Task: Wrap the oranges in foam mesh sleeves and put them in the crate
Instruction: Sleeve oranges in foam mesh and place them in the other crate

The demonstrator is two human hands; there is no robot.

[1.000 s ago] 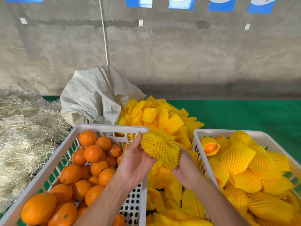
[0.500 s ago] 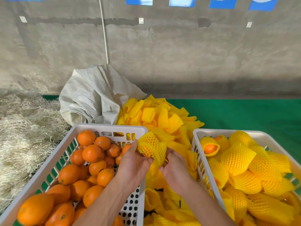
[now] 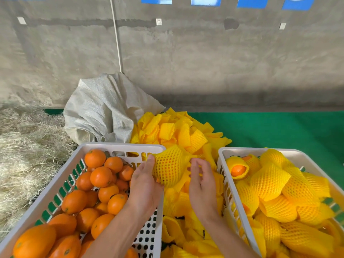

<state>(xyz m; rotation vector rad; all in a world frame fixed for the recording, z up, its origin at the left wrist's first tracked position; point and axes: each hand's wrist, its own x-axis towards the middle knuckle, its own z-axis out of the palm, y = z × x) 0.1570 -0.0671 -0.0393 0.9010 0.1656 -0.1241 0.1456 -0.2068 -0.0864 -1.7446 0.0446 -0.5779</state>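
Showing orange through yellow mesh, the sleeved orange [image 3: 170, 165] looks snug.

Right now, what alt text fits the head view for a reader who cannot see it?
Two bare hands work a yellow foam mesh sleeve over an orange, the left hand cupping it and the right hand beside it. A crate of bare oranges sits left, a crate of wrapped oranges right.
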